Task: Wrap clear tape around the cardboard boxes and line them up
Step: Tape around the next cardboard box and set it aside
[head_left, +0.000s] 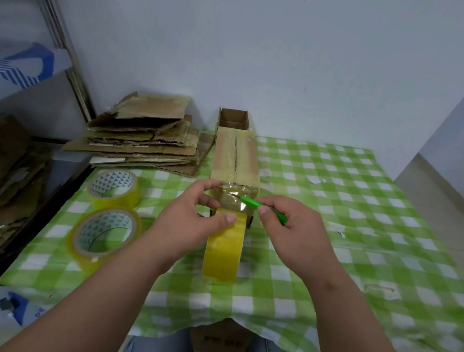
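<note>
Cardboard box (236,159) at table's (362,215) far edge, taped. Left hand (193,217) pinching tape roll (224,248); right hand (290,231) gripping green cutter (261,206) (blade at strip). Advised: keep strip taut, cut close.

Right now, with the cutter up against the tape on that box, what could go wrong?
1. The green cutter in the right hand meets the stretched tape close to the left hand fingers, so a slip could nick them.
2. The tape roll is pinched only by the left thumb; once cut, it may drop or roll off.
3. The cut tape end could spring back onto the roll or wrinkle on the cardboard box.
</note>
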The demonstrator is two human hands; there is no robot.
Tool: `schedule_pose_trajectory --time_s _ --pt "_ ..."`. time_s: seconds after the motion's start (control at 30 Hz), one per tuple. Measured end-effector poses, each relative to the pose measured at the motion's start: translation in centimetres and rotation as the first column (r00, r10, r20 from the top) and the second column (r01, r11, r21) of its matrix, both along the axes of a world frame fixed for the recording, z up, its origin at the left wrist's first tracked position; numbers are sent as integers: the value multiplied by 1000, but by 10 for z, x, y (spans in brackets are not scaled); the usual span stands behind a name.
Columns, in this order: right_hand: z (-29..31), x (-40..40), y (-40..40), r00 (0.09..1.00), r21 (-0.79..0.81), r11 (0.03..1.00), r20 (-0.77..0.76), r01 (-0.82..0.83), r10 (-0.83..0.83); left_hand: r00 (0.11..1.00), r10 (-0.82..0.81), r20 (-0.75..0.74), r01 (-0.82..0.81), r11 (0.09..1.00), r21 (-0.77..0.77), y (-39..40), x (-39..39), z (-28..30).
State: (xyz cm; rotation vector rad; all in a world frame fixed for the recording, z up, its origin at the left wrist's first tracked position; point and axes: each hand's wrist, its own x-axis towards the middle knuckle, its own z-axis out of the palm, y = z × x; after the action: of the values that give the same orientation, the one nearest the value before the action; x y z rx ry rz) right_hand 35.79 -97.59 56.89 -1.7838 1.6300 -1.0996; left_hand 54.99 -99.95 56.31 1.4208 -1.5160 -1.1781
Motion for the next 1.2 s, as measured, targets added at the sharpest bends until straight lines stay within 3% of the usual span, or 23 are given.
schedule_pose_trajectory --time_s 0.3,0.53,0.8,1.2 --pt "14 8 1 946 27 999 -322 -20 28 989 -12 -148 27 995 99 3 0 1" --pt "20 16 -4 876 19 1000 -481 -6 14 973 -28 -228 64 986 153 1 1 -1" --pt "23 21 -6 832 28 1000 -554 -4 19 958 16 -287 22 991 130 2 -3 -3" --pt "28 31 -11 743 6 999 -668 -47 39 974 15 -227 9 995 102 3 -6 2"
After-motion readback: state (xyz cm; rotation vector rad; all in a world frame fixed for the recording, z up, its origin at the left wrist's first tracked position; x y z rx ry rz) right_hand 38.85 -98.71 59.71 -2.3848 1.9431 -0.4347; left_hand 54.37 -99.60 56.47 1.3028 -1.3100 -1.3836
